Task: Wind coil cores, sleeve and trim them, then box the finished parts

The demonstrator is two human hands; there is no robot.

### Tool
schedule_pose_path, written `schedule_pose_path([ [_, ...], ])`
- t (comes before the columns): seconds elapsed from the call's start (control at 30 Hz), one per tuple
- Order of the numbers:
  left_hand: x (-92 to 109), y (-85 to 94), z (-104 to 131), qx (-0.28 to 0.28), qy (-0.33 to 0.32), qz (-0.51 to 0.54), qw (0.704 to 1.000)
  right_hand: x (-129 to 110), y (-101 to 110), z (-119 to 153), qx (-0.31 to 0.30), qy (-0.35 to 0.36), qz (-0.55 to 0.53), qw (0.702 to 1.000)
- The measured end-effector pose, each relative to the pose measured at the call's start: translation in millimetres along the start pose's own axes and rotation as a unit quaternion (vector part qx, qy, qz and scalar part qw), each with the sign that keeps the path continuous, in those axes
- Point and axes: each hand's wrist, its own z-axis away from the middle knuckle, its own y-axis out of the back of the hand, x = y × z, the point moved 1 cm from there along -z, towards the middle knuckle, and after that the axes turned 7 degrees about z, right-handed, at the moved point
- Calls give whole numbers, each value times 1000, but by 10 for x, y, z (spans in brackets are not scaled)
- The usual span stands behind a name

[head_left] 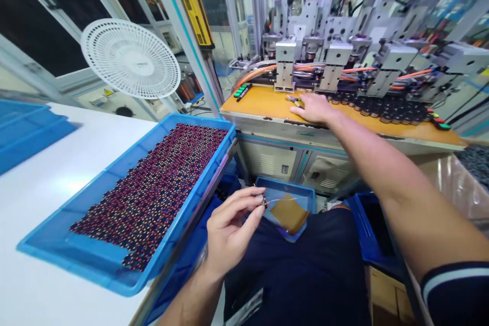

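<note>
Raised over my lap, my left hand [233,226] pinches a small dark cylindrical part [264,201] between thumb and fingertips. A thin wire sticks out from that part toward the right. My right hand [314,108] is stretched forward over the orange bench top [260,105], thumb and index finger apart. At its fingertips lies a small pair of pliers [293,100] with yellowish handles; whether the fingers touch them is hard to make out. To the right of this hand stand rows of black round parts [393,109] on the bench.
A blue tray [95,277] full of small dark parts with red and pale dots sits on the white table at left. Machine heads [336,56] rise behind the bench. A white fan [132,58] stands at left. Below, a blue bin [309,196] holds a brown pad [289,213].
</note>
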Motion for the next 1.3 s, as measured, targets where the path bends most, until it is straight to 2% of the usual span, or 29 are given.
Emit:
schedule_pose_path([
  [0.1,-11,22,14,14,5,1,1000,52,41,129,-23,14,9,1000],
  [0.17,-38,21,19,22,7,6,1000,110,77,315,-28,41,25,998],
  [0.23,-69,7,20,29,7,16,999,144,86,608,-2,73,51,996],
  [0.3,-97,-15,18,34,7,26,999,110,54,1013,55,98,42,993],
  [0.4,-131,-54,14,31,10,35,999,-120,-63,1757,113,118,-121,979],
  [0.47,-147,-78,10,22,8,40,999,-368,-149,2246,88,118,-273,951],
  [0.53,-157,-101,5,14,5,45,999,-634,-207,2646,32,115,-404,907],
  [0.63,-159,-140,-5,3,1,46,999,-946,-217,2996,-20,126,-527,840],
  [0.7,-155,-165,-11,-7,2,45,999,-1052,-201,3078,-23,127,-540,832],
  [0.77,-147,-183,-13,-15,4,42,999,-1091,-189,3089,-22,124,-519,845],
  [0.83,-134,-189,-11,-19,5,37,999,-1099,-179,3065,-19,129,-502,855],
  [1.07,-78,-153,17,-20,-2,15,1000,-1137,-183,2962,-1,154,-497,854],
  [1.3,-98,-152,15,-28,4,17,999,-1172,-215,2944,8,139,-549,824],
])
